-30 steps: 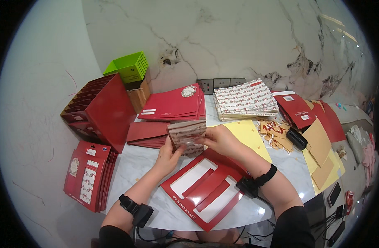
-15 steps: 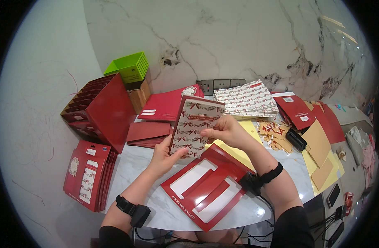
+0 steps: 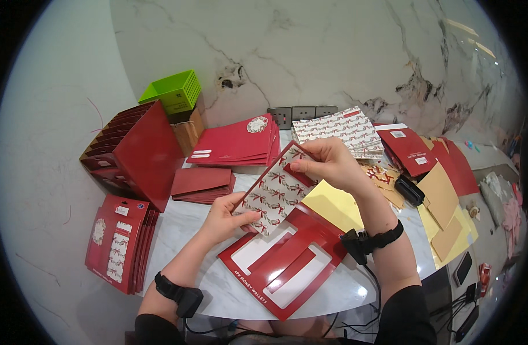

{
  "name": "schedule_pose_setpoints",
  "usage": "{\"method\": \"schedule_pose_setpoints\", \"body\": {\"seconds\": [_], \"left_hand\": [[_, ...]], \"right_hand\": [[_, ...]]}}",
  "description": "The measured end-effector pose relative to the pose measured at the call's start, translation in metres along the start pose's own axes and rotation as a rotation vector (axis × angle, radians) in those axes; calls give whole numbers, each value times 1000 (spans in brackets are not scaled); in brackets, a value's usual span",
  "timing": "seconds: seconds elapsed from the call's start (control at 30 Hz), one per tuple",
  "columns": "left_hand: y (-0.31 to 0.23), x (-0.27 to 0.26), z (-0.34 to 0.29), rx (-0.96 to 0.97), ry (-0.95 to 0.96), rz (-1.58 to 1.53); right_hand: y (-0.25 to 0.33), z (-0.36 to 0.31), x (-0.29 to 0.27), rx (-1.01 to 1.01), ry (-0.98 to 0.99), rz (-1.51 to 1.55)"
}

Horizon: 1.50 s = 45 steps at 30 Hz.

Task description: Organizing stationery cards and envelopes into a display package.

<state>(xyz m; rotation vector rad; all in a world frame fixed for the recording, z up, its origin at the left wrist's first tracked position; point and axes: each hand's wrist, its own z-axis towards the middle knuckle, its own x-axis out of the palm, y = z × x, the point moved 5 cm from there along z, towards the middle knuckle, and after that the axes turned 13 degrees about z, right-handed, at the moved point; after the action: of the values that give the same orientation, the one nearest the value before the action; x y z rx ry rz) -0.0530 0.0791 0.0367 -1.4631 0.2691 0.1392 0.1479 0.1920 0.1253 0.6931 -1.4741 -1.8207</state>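
Observation:
Between my hands, raised over the table, is a patterned money wallet [image 3: 275,190], white with red bows and green sprigs and edged in red. My left hand [image 3: 226,219] pinches its lower left corner, thumb on the patterned face. At its upper right edge my right hand [image 3: 333,164] grips it, thumb in front. Just below lies an open red card sleeve [image 3: 287,261] with two long window cut-outs, flat on the table and tilted. Yellow paper [image 3: 336,207] shows beside the sleeve, beneath my right forearm.
Left stand a red divided box [image 3: 143,155] and several packed red sleeves [image 3: 117,244]. Behind are a green basket [image 3: 172,92], red envelopes [image 3: 235,144], dark red wallets [image 3: 200,184] and patterned sheets [image 3: 336,129]. Right are red packs [image 3: 408,152], a black device [image 3: 409,190] and tan cards [image 3: 439,198].
The wallet has tilted clockwise, its top leaning right and lower over the sleeve. My right hand has moved up to its upper edge; my left hand still holds the lower corner.

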Motion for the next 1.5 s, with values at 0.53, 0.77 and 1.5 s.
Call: {"method": "schedule_pose_setpoints", "body": {"seconds": [0.53, 0.77, 1.5], "left_hand": [[-2, -1, -1, 82, -168, -246], [-4, -11, 0, 140, -246, -182], [-16, -8, -10, 31, -206, -125]], "right_hand": [[-2, 5, 1, -369, -189, 51], [5, -1, 6, -127, -6, 67], [37, -17, 11, -284, 44, -130]]}}
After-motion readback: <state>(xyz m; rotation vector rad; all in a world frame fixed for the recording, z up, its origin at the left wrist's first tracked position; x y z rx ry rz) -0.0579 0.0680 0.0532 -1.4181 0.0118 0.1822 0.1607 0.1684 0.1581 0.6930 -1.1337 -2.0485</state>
